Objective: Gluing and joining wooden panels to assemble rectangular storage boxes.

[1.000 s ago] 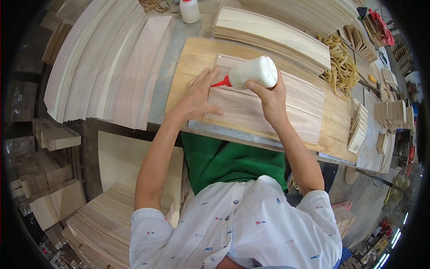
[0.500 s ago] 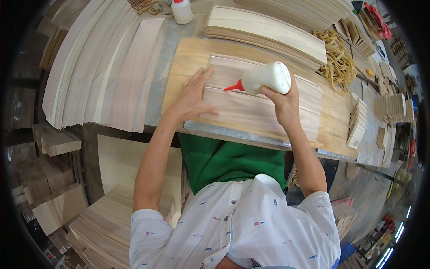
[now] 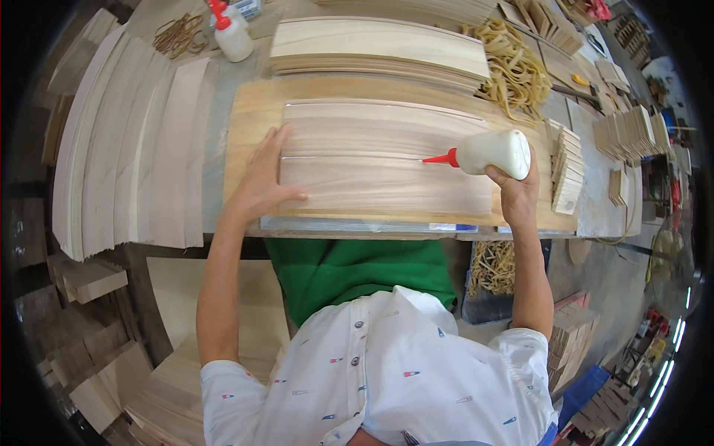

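On the bench (image 3: 219,97), near its front edge, 2 pale boards lie side by side on a base panel (image 3: 244,111): far board (image 3: 372,128), near board (image 3: 372,186).

Left hand (image 3: 260,178): spread, thumb well away from the fingers, at the left end of the boards. Cannot tell whether it presses.

Right hand (image 3: 519,186): wrapped round the bottle (image 3: 492,152), which is tipped; its red nozzle (image 3: 442,157) points left, tip at the line between the boards.

Progress, judged from traces: 1 thin white line runs from the boards' left end to the tip; that stretch looks done. Right of the tip, no clear line; that part appears left to do. A 2nd pale line shows along the far board's far edge; too fine to judge if complete. No band is round the boards; bands (image 3: 513,70) lie heaped beyond the panel.
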`<action>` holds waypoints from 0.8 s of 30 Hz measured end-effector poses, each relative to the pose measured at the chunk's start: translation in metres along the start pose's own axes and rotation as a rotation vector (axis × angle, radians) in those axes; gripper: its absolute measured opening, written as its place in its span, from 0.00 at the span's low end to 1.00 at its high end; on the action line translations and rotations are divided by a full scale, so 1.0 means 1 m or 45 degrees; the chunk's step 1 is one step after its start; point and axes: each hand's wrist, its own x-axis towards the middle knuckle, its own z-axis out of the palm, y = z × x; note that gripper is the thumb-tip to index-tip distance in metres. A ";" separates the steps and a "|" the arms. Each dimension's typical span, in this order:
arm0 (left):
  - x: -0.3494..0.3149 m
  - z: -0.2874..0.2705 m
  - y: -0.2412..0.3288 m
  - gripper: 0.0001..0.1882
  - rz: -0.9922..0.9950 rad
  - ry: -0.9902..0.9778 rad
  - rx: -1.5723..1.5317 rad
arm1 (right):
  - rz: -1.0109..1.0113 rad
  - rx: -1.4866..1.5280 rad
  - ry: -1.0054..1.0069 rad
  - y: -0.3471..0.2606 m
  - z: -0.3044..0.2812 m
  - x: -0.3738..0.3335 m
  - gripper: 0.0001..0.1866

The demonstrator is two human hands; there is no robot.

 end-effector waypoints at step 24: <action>0.005 -0.006 0.020 0.59 -0.017 -0.089 0.094 | -0.021 -0.326 0.076 -0.031 -0.102 0.005 0.34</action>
